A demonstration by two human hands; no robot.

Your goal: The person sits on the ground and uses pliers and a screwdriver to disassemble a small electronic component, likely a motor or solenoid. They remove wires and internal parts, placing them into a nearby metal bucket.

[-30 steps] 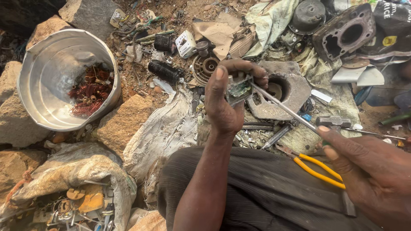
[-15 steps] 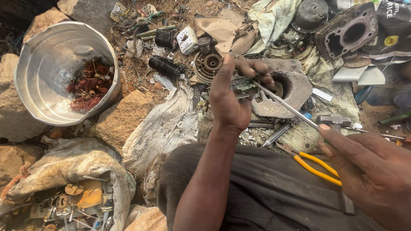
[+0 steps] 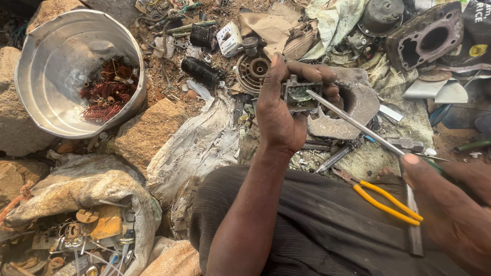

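Head view: the metal basin (image 3: 56, 66) at upper left holds a tangle of reddish copper wire (image 3: 106, 92). The open sack (image 3: 87, 189) at lower left holds scrap metal pieces (image 3: 82, 230). Your left hand (image 3: 279, 115) has its grip closed around a small metal part (image 3: 299, 94), raised over the debris-strewn ground. Your right hand (image 3: 450, 204) grips a screwdriver (image 3: 358, 125), tip set into the part. Yellow-handled pliers (image 3: 386, 202) lie on your lap. Compared with half a second earlier, hands and part hold much the same pose.

one metal basin (image 3: 30, 76), one pair of yellow-handled pliers (image 3: 388, 202), two hands (image 3: 279, 115)
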